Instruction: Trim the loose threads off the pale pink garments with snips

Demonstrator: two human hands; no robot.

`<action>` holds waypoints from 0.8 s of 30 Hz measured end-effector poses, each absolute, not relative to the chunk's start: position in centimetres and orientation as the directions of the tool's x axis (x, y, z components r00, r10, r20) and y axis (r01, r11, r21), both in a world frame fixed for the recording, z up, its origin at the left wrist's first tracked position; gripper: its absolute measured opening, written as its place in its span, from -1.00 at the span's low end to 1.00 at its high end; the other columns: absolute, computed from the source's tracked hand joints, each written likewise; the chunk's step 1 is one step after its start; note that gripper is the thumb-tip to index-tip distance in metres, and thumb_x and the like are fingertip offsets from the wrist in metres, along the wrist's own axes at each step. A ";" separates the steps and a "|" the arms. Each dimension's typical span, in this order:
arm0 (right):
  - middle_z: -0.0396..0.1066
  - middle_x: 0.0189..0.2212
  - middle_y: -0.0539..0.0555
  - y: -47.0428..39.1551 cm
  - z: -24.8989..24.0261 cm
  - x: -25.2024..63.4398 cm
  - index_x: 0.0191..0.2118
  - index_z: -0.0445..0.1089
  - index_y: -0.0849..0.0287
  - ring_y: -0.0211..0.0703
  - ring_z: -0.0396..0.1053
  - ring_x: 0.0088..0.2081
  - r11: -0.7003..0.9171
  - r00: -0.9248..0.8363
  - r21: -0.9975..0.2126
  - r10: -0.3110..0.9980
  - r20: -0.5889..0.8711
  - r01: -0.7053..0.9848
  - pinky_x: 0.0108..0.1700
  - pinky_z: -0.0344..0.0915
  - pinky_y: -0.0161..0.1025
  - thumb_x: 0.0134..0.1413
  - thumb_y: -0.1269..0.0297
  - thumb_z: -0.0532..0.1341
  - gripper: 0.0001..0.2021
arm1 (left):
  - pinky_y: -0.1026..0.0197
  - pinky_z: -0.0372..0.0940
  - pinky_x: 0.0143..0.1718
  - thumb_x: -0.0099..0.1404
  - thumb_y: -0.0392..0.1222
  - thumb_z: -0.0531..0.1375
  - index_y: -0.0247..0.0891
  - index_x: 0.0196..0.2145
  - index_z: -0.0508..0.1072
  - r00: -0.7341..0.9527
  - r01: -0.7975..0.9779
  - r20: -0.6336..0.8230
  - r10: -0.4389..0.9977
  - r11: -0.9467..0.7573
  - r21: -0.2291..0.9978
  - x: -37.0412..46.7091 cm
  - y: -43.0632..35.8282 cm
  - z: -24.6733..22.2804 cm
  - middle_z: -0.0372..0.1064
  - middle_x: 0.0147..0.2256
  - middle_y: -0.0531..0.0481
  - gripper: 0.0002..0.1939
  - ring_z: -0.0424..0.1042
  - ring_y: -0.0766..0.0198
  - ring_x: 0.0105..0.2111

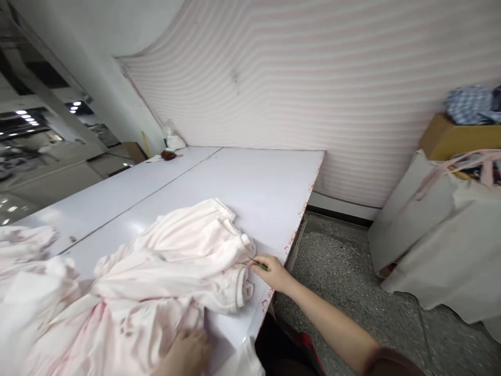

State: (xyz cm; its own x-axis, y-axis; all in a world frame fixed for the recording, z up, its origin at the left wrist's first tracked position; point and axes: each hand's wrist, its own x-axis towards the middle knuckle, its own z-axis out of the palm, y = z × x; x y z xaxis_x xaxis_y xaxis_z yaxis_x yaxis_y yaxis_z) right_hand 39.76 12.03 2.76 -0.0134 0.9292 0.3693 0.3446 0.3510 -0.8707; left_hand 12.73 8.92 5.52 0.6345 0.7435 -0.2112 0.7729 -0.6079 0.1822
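My right hand [271, 272] is closed on a small tool with a green handle [260, 265] and a thin, dark, pointed tip. I cannot make out the tool's exact kind. The tip is at the hemmed end of a pale pink garment [188, 261], which lies bunched on the table [270, 193]. Nearer to me, my left hand [188, 351] rests at the edge of pale pink cloth with small dark marks [136, 329]. Its fingers are blurred and partly hidden, so their grip is unclear.
More pale cloth [23, 245] is heaped at the left. Striped fabric [274, 94] hangs behind the table. To the right, beyond the speckled floor [336, 271], stands a cloth-draped stand [438, 245] with a yellow-brown box [454, 138]. A dark reddish bundle [168, 155] lies at the far corner.
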 end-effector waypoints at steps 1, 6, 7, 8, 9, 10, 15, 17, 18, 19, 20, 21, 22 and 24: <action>0.44 -0.29 0.09 11.6 1.9 40.0 -0.22 0.51 0.22 -0.12 0.42 -0.22 0.349 -0.015 -0.872 0.930 0.366 0.343 -0.14 0.33 -0.21 0.12 0.45 0.15 -0.81 | -0.13 0.26 -0.12 -0.10 -0.40 0.16 -0.23 -0.44 0.55 0.614 0.781 -0.296 0.732 -0.616 0.097 13.8 9.3 6.0 0.55 -0.32 -0.20 -0.75 0.51 -0.12 -0.25; 0.36 -0.05 0.12 12.8 -0.4 38.2 -0.14 0.51 0.10 -0.09 0.41 -0.13 0.361 -0.073 -0.864 0.930 0.359 0.350 -0.10 0.34 -0.16 -0.09 0.57 0.21 -0.63 | 0.15 0.31 -0.31 0.18 -0.27 0.05 -0.19 -0.18 0.45 0.518 0.834 -0.258 0.815 -0.415 0.363 18.6 10.3 6.3 0.52 -0.45 0.00 -0.73 0.51 0.14 -0.38; 0.36 -0.08 0.12 13.5 -0.4 37.8 -0.19 0.51 0.12 -0.08 0.41 -0.15 0.352 -0.055 -0.876 0.934 0.354 0.331 -0.10 0.34 -0.14 -0.07 0.55 0.22 -0.70 | 0.15 0.32 -0.32 0.19 -0.25 0.07 -0.18 -0.20 0.42 0.498 0.823 -0.212 0.841 -0.381 0.422 19.0 10.5 5.9 0.52 -0.43 0.00 -0.77 0.51 0.16 -0.39; 0.37 -0.13 0.12 14.3 -0.3 37.5 -0.24 0.50 0.15 -0.08 0.40 -0.16 0.342 -0.032 -0.888 0.937 0.349 0.309 -0.09 0.33 -0.12 -0.05 0.52 0.22 -0.77 | 0.16 0.33 -0.32 0.19 -0.22 0.07 -0.18 -0.22 0.39 0.469 0.805 -0.144 0.872 -0.354 0.477 19.0 10.7 5.3 0.53 -0.39 -0.01 -0.81 0.51 0.18 -0.39; 0.38 -0.18 0.11 14.9 -0.1 37.2 -0.28 0.48 0.17 -0.08 0.39 -0.16 0.334 -0.013 -0.897 0.939 0.345 0.288 -0.07 0.32 -0.10 -0.02 0.51 0.21 -0.82 | 0.15 0.35 -0.34 0.21 -0.18 0.08 -0.18 -0.24 0.37 0.424 0.782 -0.063 0.903 -0.330 0.529 18.9 10.9 4.8 0.53 -0.33 -0.04 -0.84 0.52 0.18 -0.38; 0.39 -0.23 0.10 15.4 0.1 37.1 -0.31 0.45 0.18 -0.09 0.38 -0.17 0.330 -0.006 -0.905 0.940 0.341 0.268 -0.06 0.31 -0.10 0.00 0.49 0.20 -0.86 | 0.14 0.37 -0.35 0.22 -0.13 0.08 -0.18 -0.23 0.35 0.370 0.752 0.020 0.929 -0.312 0.580 18.7 11.2 4.2 0.52 -0.26 -0.07 -0.83 0.53 0.18 -0.36; 0.44 -0.38 0.02 15.5 1.7 36.0 -0.29 0.40 0.20 -0.20 0.40 -0.32 0.275 -0.105 -0.959 0.958 0.266 0.073 -0.27 0.34 -0.29 0.11 0.37 0.15 -0.91 | 0.00 0.44 -0.12 0.22 0.04 0.18 -0.25 0.12 0.21 0.117 0.564 0.261 0.958 -0.281 0.776 18.0 12.8 2.9 0.35 0.07 -0.30 -0.43 0.46 0.03 0.00; 0.43 -0.40 0.00 15.0 2.3 35.4 -0.27 0.38 0.20 -0.22 0.38 -0.35 0.191 -0.145 -0.979 0.969 0.200 -0.073 -0.32 0.32 -0.32 0.11 0.35 0.15 -0.90 | -0.03 0.40 -0.02 0.21 0.05 0.21 -0.24 0.18 0.13 0.053 0.527 0.289 0.956 -0.273 0.805 18.2 13.4 3.0 0.28 0.13 -0.31 -0.34 0.42 0.03 0.05; 0.42 -0.41 0.00 14.7 2.5 35.1 -0.29 0.37 0.20 -0.23 0.37 -0.36 0.160 -0.148 -0.980 0.973 0.177 -0.119 -0.33 0.30 -0.33 0.09 0.34 0.16 -0.91 | -0.04 0.40 -0.02 0.21 0.05 0.23 -0.24 0.18 0.12 0.036 0.520 0.296 0.954 -0.271 0.810 18.3 13.7 3.1 0.30 0.11 -0.30 -0.33 0.43 0.04 0.03; 0.40 -0.41 -0.01 14.6 2.8 34.9 -0.31 0.36 0.20 -0.24 0.36 -0.37 0.153 -0.133 -0.980 0.976 0.171 -0.130 -0.34 0.29 -0.33 0.08 0.33 0.16 -0.92 | -0.02 0.41 -0.04 0.22 0.04 0.22 -0.24 0.16 0.13 0.026 0.523 0.309 0.951 -0.276 0.806 18.3 14.1 3.2 0.33 0.08 -0.28 -0.36 0.44 0.05 0.00; 0.39 -0.43 -0.01 14.5 3.0 34.9 -0.33 0.34 0.20 -0.24 0.34 -0.38 0.174 -0.103 -0.980 0.978 0.184 -0.100 -0.35 0.28 -0.33 0.07 0.32 0.17 -0.93 | 0.00 0.42 -0.09 0.25 0.01 0.20 -0.25 0.12 0.17 0.026 0.538 0.337 0.941 -0.298 0.789 18.2 14.4 3.3 0.36 0.05 -0.27 -0.43 0.46 0.06 -0.03; 0.37 -0.44 -0.02 14.6 3.1 34.9 -0.35 0.32 0.19 -0.25 0.33 -0.40 0.210 -0.069 -0.977 0.975 0.212 -0.045 -0.36 0.26 -0.33 0.06 0.31 0.17 -0.93 | 0.02 0.43 -0.13 0.28 -0.02 0.17 -0.24 0.07 0.23 0.033 0.572 0.392 0.920 -0.339 0.747 18.0 14.8 3.4 0.37 0.03 -0.26 -0.54 0.46 0.07 -0.06; 0.36 -0.45 -0.03 14.7 3.2 35.0 -0.36 0.31 0.18 -0.24 0.32 -0.40 0.254 -0.034 -0.967 0.967 0.253 0.023 -0.37 0.25 -0.32 0.06 0.31 0.16 -0.94 | 0.03 0.42 -0.15 0.31 -0.07 0.13 -0.24 0.01 0.29 0.041 0.628 0.481 0.876 -0.397 0.669 17.7 15.1 3.5 0.37 0.01 -0.25 -0.65 0.46 0.07 -0.07; 0.37 -0.45 -0.02 15.0 3.2 35.3 -0.37 0.29 0.16 -0.22 0.32 -0.39 0.345 0.015 -0.924 0.936 0.352 0.164 -0.34 0.26 -0.30 0.04 0.34 0.15 -0.97 | 0.01 0.36 -0.13 0.32 -0.19 0.10 -0.22 -0.10 0.39 0.124 0.768 0.682 0.721 -0.505 0.394 17.0 15.5 3.7 0.38 -0.03 -0.22 -0.79 0.43 0.06 -0.09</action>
